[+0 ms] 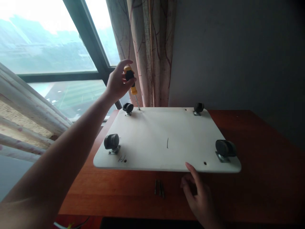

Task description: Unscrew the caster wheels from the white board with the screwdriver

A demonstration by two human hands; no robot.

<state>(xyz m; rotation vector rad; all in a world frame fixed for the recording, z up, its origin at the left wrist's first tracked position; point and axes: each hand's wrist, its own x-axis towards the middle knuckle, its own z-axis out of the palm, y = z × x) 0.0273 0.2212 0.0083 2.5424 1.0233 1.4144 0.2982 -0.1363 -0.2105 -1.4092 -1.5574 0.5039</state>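
A white board with rounded corners lies flat, a black caster wheel near each corner, among them the front-left caster and the front-right caster. My left hand grips a yellow and black screwdriver over the far left of the board. The screwdriver's tip meets the board at a hole or screw beside the far-left caster. At the board's front edge, my right hand touches the rim with its extended index finger, the other fingers bent below; nothing shows in it.
Several long screws lie on the reddish wooden table in front of the board. A window and curtains stand behind at the left, a grey wall behind at the right. Cables show at the bottom left.
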